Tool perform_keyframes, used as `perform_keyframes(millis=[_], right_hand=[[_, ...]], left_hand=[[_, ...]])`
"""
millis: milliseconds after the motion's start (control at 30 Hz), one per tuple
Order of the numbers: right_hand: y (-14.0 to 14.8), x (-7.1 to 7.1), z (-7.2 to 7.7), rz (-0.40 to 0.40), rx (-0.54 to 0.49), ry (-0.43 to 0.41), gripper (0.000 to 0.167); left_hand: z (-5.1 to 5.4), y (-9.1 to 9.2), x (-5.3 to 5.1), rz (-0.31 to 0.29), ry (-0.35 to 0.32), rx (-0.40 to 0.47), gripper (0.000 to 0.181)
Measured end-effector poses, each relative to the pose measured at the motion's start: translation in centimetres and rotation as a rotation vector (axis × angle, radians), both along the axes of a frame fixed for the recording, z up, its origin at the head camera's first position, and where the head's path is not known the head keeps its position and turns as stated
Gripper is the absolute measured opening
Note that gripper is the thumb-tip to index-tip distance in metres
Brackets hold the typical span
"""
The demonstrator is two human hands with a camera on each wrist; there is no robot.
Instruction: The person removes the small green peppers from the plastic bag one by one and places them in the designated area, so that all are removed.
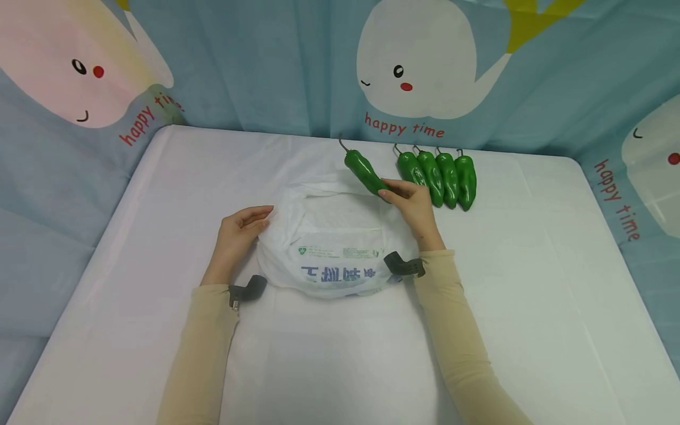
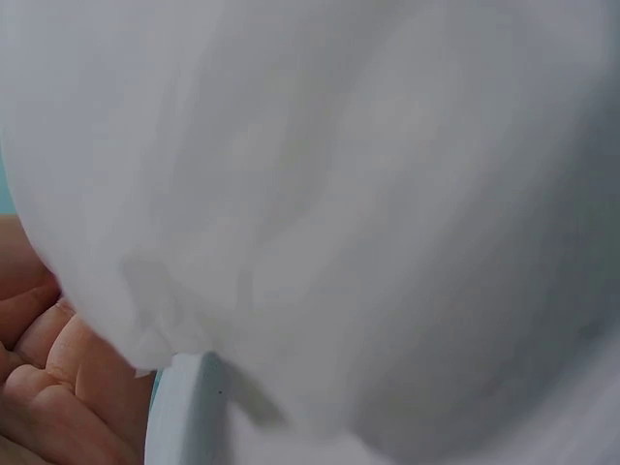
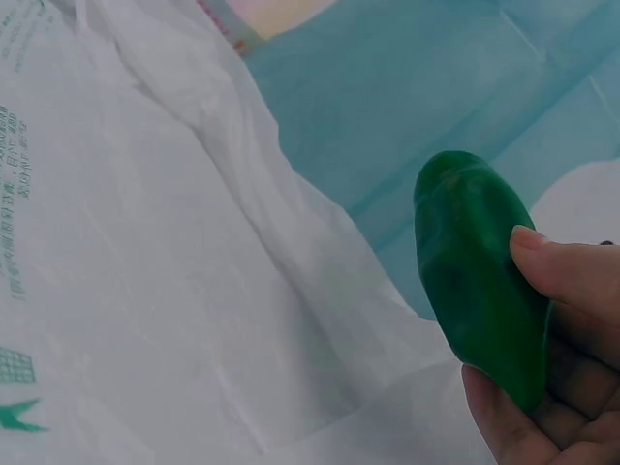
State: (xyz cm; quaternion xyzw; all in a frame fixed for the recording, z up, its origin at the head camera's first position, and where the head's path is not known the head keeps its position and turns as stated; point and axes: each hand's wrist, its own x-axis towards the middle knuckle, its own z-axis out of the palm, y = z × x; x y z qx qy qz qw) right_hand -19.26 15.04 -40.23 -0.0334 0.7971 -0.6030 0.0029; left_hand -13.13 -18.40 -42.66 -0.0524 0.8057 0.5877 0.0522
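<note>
A white plastic bag (image 1: 334, 236) with green and blue print lies on the table with its mouth spread toward the far side. At its left edge, my left hand (image 1: 236, 239) pinches the plastic between thumb and fingers. The bag (image 2: 320, 194) fills most of the left wrist view and hides the fingertips. My right hand (image 1: 413, 206) grips a green pepper (image 1: 363, 171) by its lower tip, above the bag's far right rim. The stem points up and to the left. In the right wrist view, thumb and fingers pinch the pepper (image 3: 475, 271) beside the bag.
Several more green peppers (image 1: 448, 177) lie in a row behind and right of the right hand, stems away from me. The white table (image 1: 531, 283) ends at a blue curtain (image 1: 276, 71) with whale prints. Small dark wrist cameras (image 1: 406, 264) sit on both sleeves.
</note>
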Motion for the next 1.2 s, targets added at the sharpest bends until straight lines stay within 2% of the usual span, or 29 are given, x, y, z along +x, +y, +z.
perform_keyframes(millis=[167, 400, 500, 767, 1200], right_hand=[[0.0, 0.7, 1.4, -0.017, -0.010, 0.004, 0.032], [1.1, -0.4, -0.3, -0.082, -0.022, -0.021, 0.036], [1.5, -0.5, -0.5, -0.103, -0.038, -0.020, 0.036], [2.4, -0.6, -0.4, -0.162, -0.059, -0.003, 0.033], [4.1, -0.6, -0.3, -0.243, -0.163, 0.034, 0.032]], left_hand=[[0.0, 0.0, 0.0, 0.006, -0.011, -0.005, 0.035], [0.0, 0.1, -0.1, 0.013, -0.024, -0.008, 0.036], [-0.1, 0.0, -0.1, 0.015, -0.021, -0.008, 0.035], [-0.4, -0.1, -0.2, 0.010, -0.002, -0.029, 0.035], [-0.5, -0.1, -0.3, 0.006, -0.003, -0.040, 0.035]])
